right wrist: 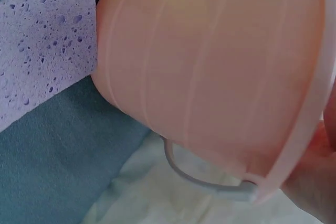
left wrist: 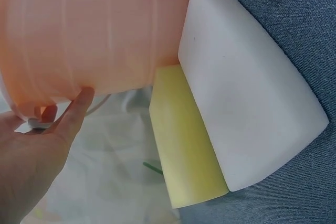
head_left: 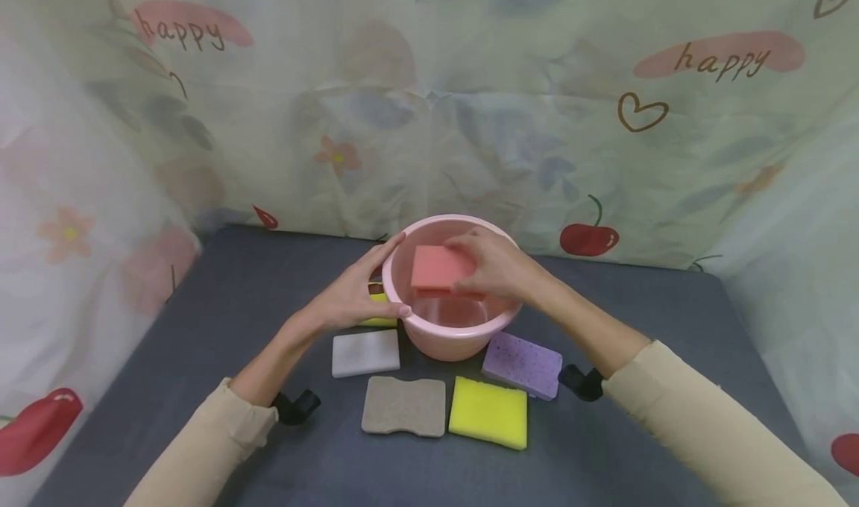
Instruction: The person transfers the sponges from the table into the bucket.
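Pink sponge (head_left: 438, 268), head view: pinched by the right hand (head_left: 493, 265) at the mouth of the bucket (head_left: 446, 346); left hand (head_left: 345, 292) grips the bucket's left side. Left wrist view: white sponge (left wrist: 244, 82) beside yellow sponge (left wrist: 186, 140). Right wrist view: purple sponge (right wrist: 47, 45) just beside the bucket, near right.

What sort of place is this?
Likely a small makeshift booth: printed sheets hang behind and on both sides of a dark table, which holds a bucket and sponges.
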Demonstrator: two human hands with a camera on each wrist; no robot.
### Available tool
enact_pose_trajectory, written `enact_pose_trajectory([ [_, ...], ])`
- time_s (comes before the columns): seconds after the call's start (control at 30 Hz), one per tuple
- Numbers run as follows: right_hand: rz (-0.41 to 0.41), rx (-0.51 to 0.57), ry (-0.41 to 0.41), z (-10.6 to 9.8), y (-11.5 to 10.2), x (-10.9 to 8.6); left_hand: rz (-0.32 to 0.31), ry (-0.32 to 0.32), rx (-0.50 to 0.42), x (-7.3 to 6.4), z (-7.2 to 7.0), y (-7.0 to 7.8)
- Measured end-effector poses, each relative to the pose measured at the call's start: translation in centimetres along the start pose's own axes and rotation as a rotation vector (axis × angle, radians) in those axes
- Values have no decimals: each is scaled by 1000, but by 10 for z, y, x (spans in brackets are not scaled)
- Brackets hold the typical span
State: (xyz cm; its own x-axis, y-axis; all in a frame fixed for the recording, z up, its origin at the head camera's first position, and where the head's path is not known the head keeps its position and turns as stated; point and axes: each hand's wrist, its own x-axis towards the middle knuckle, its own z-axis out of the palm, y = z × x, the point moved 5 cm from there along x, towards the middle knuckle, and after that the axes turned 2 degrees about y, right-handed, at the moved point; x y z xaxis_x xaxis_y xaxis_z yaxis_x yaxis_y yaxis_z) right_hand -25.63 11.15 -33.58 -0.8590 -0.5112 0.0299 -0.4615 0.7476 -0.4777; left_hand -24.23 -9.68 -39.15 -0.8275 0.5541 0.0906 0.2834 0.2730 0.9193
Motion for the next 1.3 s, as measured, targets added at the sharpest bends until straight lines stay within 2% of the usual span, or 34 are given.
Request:
enact_pose_trajectory([
  [0.3, -6, -63, -8, 8, 0, 4, -14, 0, -7, 0, 0, 0],
  [0.57, 56, -55, -30, 12, 2, 6, -16, 5, -5, 0, 1, -2],
  [0.8, 48, 12, -8, 5, 0, 0, -28, 11, 7, 0, 2, -1],
  [1.07, 86, 172, 30, -15, -1, -19, -55, 11, -4, 1, 3, 5],
  [1.3, 56, 280, 59, -30, -1, -34, -73, 9, -16, 2, 5, 4],
])
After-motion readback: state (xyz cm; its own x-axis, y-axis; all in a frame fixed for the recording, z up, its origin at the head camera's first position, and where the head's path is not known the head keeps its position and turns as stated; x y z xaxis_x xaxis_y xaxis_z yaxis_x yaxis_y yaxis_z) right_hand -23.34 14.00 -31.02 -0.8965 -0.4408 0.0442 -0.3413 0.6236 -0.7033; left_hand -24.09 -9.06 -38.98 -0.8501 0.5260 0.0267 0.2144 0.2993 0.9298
